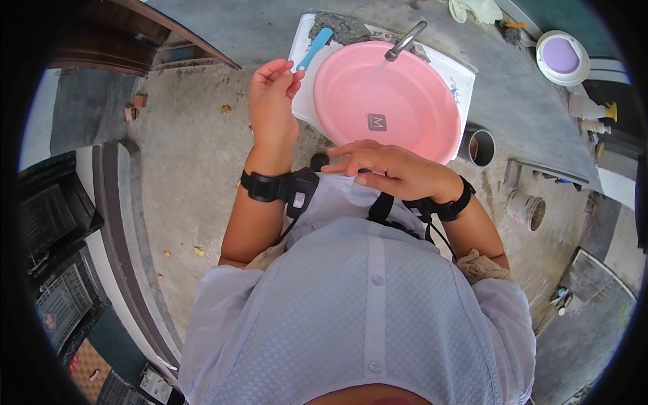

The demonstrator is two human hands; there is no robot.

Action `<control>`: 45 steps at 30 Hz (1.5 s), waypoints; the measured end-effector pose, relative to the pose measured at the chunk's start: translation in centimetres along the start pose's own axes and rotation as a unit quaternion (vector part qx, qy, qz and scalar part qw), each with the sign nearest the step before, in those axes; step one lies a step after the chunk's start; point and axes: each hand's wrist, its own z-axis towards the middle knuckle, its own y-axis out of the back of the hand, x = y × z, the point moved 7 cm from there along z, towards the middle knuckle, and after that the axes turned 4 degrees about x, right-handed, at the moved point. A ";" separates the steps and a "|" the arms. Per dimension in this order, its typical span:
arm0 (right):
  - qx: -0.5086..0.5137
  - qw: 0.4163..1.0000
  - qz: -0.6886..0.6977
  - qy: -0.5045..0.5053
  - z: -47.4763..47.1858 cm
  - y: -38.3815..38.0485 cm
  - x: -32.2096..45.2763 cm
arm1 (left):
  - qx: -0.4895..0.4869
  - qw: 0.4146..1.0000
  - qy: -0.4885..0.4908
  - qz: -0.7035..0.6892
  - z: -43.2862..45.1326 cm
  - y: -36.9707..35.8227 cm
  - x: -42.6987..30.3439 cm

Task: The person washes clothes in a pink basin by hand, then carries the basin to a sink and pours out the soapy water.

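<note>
A pink plastic basin [415, 96] sits in a white sink [304, 98] before me. Water runs into it from a metal faucet [405, 41]. A blue long-handled brush [315, 48] lies on the sink's left edge, its handle end close to the fingertips of my left hand [276, 96]. Those fingers curl in towards the thumb; whether they touch the handle or pinch something small cannot be made out. My right hand [390, 167] hovers at the basin's near rim, palm down, fingers apart, with nothing visible in it. Both wrists wear black straps.
Grey mesh or cloth [341, 28] lies on the sink's back left corner. Right of the sink stands a metal container [480, 147], and farther off a worn bucket [526, 210]. A white dish with a purple inside [561, 55] and a spray bottle [590, 107] stand at upper right.
</note>
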 end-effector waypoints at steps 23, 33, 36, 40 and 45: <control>-0.543 0.742 -0.107 -0.378 -29.6 12.1 -18.7 | 0.106 0.900 0.353 0.235 0.8 3.4 12.5; -0.466 0.749 0.133 -0.451 -27.9 8.4 -22.3 | 0.165 0.885 0.410 0.147 0.3 2.2 17.9; -0.468 0.736 0.271 -0.407 -26.4 7.4 -22.1 | 0.169 0.888 0.389 0.177 0.7 2.2 18.0; -0.453 0.737 0.348 -0.361 -26.0 6.8 -22.9 | 0.158 0.894 0.378 0.185 0.5 2.0 17.8; -0.474 0.736 0.342 -0.342 -26.4 7.0 -23.9 | 0.170 0.891 0.388 0.161 1.0 2.5 18.4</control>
